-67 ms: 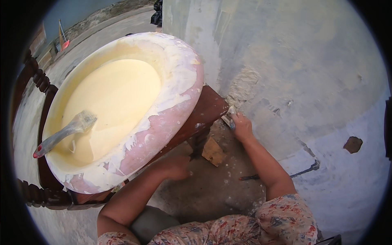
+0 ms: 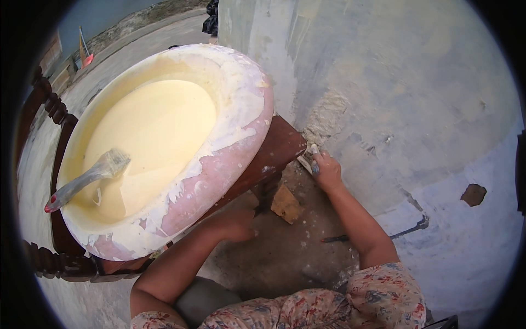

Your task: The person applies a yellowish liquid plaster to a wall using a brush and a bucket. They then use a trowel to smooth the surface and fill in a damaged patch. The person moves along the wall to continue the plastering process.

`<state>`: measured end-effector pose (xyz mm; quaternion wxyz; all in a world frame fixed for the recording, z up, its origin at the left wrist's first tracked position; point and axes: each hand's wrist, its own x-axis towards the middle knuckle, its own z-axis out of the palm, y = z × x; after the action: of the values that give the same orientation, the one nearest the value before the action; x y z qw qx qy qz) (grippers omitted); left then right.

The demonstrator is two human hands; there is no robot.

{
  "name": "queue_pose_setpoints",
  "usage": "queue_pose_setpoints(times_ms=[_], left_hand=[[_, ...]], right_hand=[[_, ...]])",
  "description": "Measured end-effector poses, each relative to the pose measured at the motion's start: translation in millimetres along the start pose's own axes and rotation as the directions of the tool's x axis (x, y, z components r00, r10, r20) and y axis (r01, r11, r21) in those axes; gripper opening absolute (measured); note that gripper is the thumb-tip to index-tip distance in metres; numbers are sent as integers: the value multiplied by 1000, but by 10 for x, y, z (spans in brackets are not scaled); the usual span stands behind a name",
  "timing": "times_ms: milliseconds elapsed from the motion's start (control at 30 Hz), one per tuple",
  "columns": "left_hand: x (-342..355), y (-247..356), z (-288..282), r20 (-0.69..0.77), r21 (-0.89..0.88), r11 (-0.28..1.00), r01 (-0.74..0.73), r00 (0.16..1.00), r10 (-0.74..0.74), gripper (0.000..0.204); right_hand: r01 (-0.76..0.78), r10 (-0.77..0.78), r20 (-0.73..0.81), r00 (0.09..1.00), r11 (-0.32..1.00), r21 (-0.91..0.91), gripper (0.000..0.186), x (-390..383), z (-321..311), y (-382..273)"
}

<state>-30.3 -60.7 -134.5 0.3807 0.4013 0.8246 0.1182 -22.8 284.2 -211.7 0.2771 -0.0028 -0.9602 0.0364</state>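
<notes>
My right hand (image 2: 327,171) is closed round a small tool with a grey-blue handle (image 2: 315,167) and a pale end; its exact kind is not clear. It is close to the wall (image 2: 416,98), just below a rough patch of bare plaster (image 2: 326,112) and beside the corner of a dark red wooden table (image 2: 279,145). Below the table's near edge, my left hand (image 2: 238,225) hangs in shade, its fingers too dark to make out. A wide basin (image 2: 219,170) of pale yellow paint stands on the table. In it leans a paintbrush (image 2: 90,178) with a grey handle.
A broken brown piece (image 2: 287,204) lies by the table leg. A dark thin tool (image 2: 335,238) lies behind my right forearm. Turned dark wood (image 2: 57,263) shows at the left. A dark hole (image 2: 473,194) marks the wall. Black bags (image 2: 210,19) are far back.
My right hand and the tool have shifted very slightly right and down along the wall. My left hand has stayed where it was.
</notes>
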Motion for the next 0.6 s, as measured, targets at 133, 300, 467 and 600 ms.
queue_pose_setpoints(times_ms=[133,300,467,600], left_hand=[[135,-112,151,-31,19,998,-59,998,59,61],[77,162,-2,28,80,997,-14,1000,11,61],[28,59,36,-43,37,999,-19,999,20,61],[16,71,-12,1,44,999,0,1000,0,61]], right_hand=[[100,-42,-281,959,976,193,30,204,-273,-157],[199,-168,-181,969,965,170,31,451,220,-151],[-55,55,7,998,996,73,35,294,194,-112],[123,-31,-343,939,961,250,32,447,-126,-252]])
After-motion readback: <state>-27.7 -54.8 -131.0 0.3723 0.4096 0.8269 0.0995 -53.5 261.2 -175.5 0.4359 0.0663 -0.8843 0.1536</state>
